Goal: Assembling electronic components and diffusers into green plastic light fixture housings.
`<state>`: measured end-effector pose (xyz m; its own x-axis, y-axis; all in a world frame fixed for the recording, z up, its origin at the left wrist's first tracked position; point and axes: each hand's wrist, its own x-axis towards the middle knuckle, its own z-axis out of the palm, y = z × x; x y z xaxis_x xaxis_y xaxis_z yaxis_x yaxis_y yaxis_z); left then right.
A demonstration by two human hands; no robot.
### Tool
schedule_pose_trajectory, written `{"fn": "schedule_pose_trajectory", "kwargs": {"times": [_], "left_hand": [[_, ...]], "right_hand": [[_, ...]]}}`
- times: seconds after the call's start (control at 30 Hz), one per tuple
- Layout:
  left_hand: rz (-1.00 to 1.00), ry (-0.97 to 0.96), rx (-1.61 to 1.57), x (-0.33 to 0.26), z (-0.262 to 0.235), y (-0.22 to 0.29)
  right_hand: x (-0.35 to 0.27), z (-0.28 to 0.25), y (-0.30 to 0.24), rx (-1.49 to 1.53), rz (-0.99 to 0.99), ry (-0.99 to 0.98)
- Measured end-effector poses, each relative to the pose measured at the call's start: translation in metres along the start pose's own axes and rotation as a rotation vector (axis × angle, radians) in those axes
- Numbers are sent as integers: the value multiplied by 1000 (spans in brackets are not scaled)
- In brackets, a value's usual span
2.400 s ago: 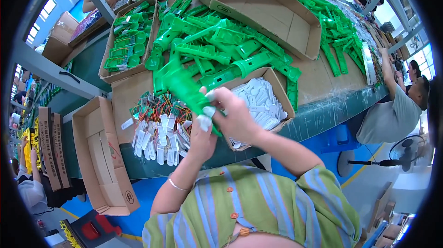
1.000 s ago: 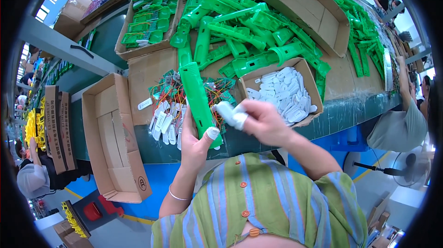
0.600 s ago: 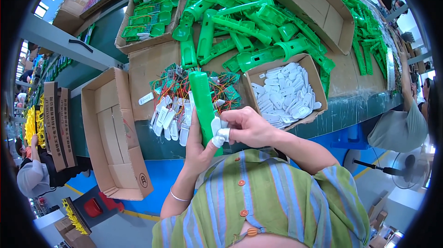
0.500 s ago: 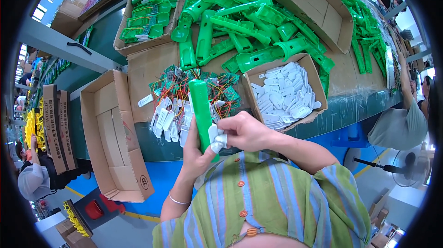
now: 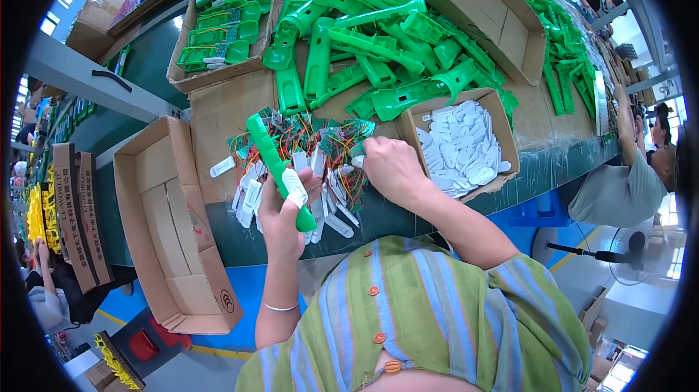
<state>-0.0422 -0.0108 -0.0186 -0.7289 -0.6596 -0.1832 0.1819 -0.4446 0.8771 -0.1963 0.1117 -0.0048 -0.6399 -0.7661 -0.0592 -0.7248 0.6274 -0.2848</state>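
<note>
My left hand (image 5: 284,230) is wrapped round a long green plastic housing (image 5: 266,150), held tilted over the near edge of the table. White wrapping covers the tip of its thumb. My right hand (image 5: 395,170) reaches to the right edge of a heap of green circuit boards (image 5: 342,133) with red and yellow wires. Its fingers pinch at a board there, though the fingertips partly hide it. White flat plastic pieces (image 5: 251,195) lie among the wires and in front of the heap.
A small carton (image 5: 510,167) of white pieces stands right of my right hand. Beyond lies a large pile of green housings (image 5: 378,42). At far left a carton (image 5: 175,73) holds housings with boards; nearer is another cardboard box (image 5: 164,224). A fan (image 5: 619,255) stands at right.
My right hand has left the green housing and moved right and away to the circuit board heap. My left hand has shifted left with the housing, now tilted more to the left.
</note>
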Motion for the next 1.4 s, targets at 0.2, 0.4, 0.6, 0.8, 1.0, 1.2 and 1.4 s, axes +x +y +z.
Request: {"fn": "schedule_pose_trajectory", "kwargs": {"times": [0.2, 0.4, 0.6, 0.8, 1.0, 1.2, 1.4], "left_hand": [[-24, -15, -105, -8, -1, 3], [261, -19, -6, -13, 26, 56], [151, -170, -70, -14, 52, 53], [365, 92, 52, -23, 71, 38], [202, -40, -324, -6, 40, 58], [145, -242, -255, 11, 17, 60], [78, -349, -471, 21, 13, 57]], "right_hand": [[1, -25, 6, 411, -431, 566], [-3, -69, -5, 953, -413, 131], [1, -73, -16, 1034, -350, 34], [6, -67, -32, 927, -325, 353], [2, -118, -23, 1127, -574, 214], [24, -118, -19, 1047, -548, 350], [41, -108, -20, 1149, -371, 107]]}}
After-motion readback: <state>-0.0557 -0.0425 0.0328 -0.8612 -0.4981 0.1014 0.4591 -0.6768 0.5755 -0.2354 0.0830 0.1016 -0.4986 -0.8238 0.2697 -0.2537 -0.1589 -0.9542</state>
